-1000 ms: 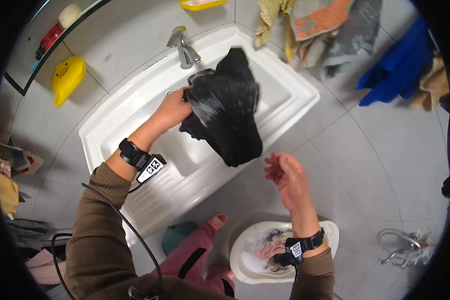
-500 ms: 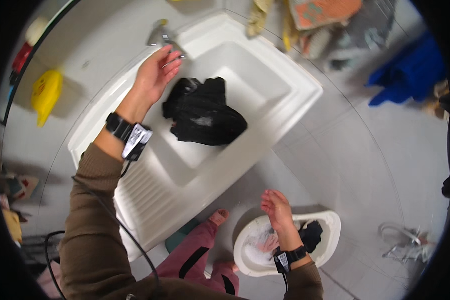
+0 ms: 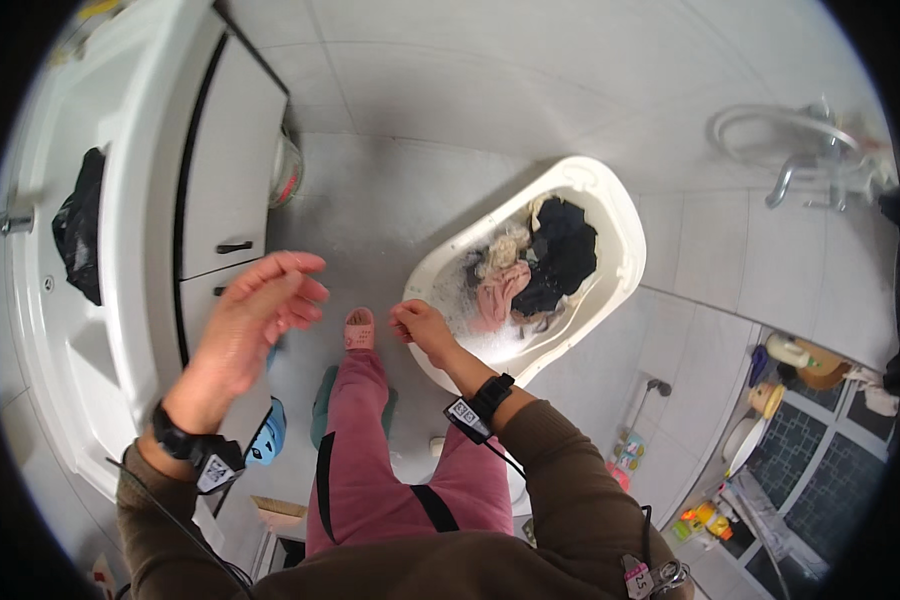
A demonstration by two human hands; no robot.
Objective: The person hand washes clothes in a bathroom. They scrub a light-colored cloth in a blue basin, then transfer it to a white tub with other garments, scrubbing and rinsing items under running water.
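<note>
My left hand [image 3: 260,318] hangs in the air beside the white cabinet, fingers loosely bent and apart, holding nothing. My right hand [image 3: 425,330] is over the near left rim of a white plastic tub [image 3: 625,225]; its fingers are curled in and nothing shows in them. Inside the tub, a dark garment [image 3: 565,250], a pink cloth [image 3: 502,295] and a beige cloth [image 3: 505,250] lie in sudsy water. A wet black garment [image 3: 80,230] rests in the white sink [image 3: 120,200] at the left, away from both hands.
Below the sink stands the white cabinet [image 3: 225,150] with black handles. A tap with a hose [image 3: 820,165] is on the right wall. My feet, one in a pink slipper [image 3: 359,328], stand between cabinet and tub. A green stool [image 3: 322,405] is behind my leg.
My view and body have turned right, from the sink to the tub. My left hand has left the space over the sink; my right hand's fingers have curled in.
</note>
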